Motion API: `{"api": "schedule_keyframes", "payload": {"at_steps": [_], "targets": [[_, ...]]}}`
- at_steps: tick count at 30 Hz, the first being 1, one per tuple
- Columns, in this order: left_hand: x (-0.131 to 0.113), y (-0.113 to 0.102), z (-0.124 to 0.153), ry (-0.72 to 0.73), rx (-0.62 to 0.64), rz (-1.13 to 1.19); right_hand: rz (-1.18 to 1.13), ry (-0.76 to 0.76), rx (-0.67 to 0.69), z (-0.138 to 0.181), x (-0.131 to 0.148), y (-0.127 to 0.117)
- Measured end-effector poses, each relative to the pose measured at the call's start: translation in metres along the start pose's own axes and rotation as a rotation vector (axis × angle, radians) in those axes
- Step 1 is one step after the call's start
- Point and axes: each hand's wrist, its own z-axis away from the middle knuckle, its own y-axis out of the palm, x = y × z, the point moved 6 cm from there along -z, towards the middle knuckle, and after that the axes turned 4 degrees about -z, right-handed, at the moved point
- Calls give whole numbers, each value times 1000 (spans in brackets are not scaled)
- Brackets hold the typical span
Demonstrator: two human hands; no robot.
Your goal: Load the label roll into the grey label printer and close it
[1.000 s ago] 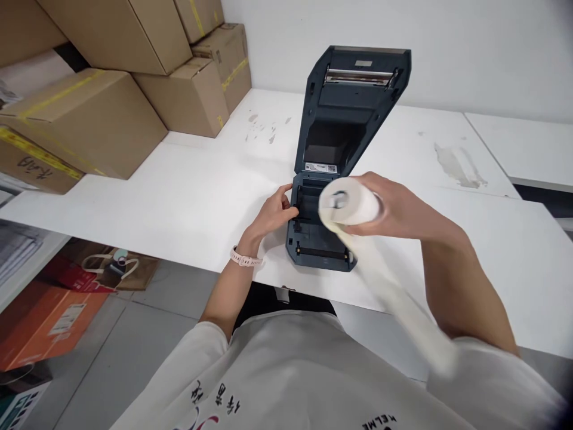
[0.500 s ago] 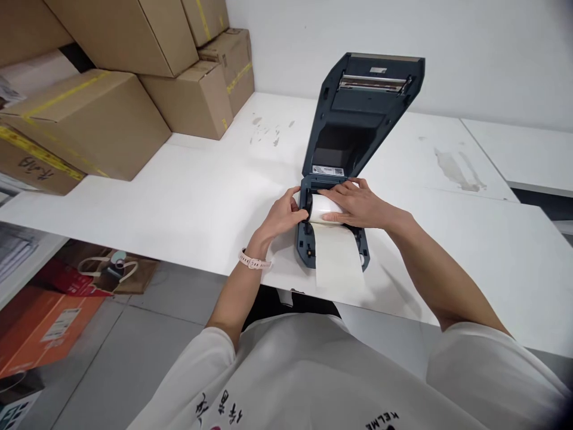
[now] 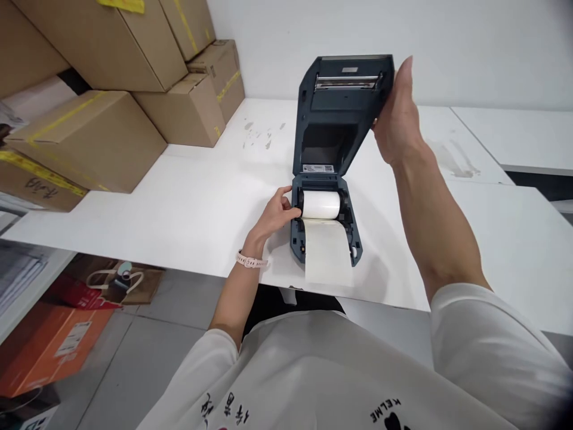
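Observation:
A dark label printer (image 3: 297,248) stands on the table with its lid (image 3: 333,104) raised. A white label roll (image 3: 321,205) sits across the holders in its base, and a paper strip (image 3: 329,251) runs from it over the front edge. My left hand (image 3: 276,214) grips the left side wall of the base, thumb on the rim and fingers along the outside. At the lid's upper right edge is my right hand (image 3: 400,122), closed around that edge, with its fingers partly hidden behind the lid.
Stacked cardboard boxes (image 3: 94,134) fill the left back of the white table (image 3: 201,209). A white wall (image 3: 470,54) rises behind it. On the floor at left lie an orange box (image 3: 54,340) and a paper bag (image 3: 150,286).
My right hand has left the label roll and moved up to the lid's right edge. My left hand stays at the printer's left side. The view has shifted slightly.

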Motion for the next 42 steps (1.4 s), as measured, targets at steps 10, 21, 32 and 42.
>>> {"api": "schedule_keyframes", "payload": {"at_steps": [10, 21, 32, 42], "targets": [[-16, -17, 9, 80, -341, 94, -35, -68, 46, 144, 1, 11], [-49, 37, 68, 200, -247, -126, -217, 27, -8, 209, -38, 50], [-18, 46, 126, 141, -641, -159, -310, 61, -137, 217, -53, 64], [8, 100, 143, -240, -89, 492, -463, -36, -244, 218, -54, 58]]}}
